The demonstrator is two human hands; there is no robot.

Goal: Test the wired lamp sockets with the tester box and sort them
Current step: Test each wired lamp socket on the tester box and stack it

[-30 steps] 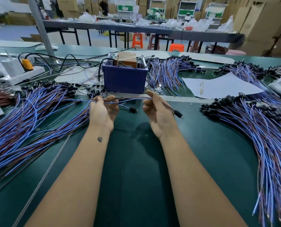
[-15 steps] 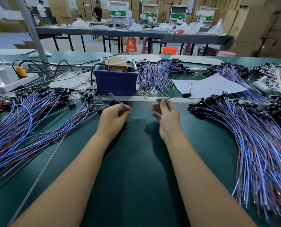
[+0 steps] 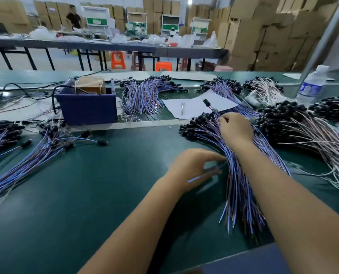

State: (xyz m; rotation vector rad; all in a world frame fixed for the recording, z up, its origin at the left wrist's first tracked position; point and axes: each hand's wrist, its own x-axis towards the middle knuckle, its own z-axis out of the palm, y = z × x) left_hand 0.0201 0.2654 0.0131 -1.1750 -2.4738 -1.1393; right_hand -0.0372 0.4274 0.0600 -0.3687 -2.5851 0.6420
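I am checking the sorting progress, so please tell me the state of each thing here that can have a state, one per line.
Right hand: pinches one wired socket, lifted out of the pile.
Left hand: fingers loosely curled at the pile's wires; blurred, grip unclear.
Blue-wire pile: lying fanned on the mat.
Tester box: upright, top open, black cable attached.
Pen: lying on the paper.
Water bottle: upright, capped.

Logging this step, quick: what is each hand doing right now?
Left hand: blurred, fingers at the blue-wire bundle; grip cannot be told.
Right hand: pinching one socket lead lifted from that bundle.
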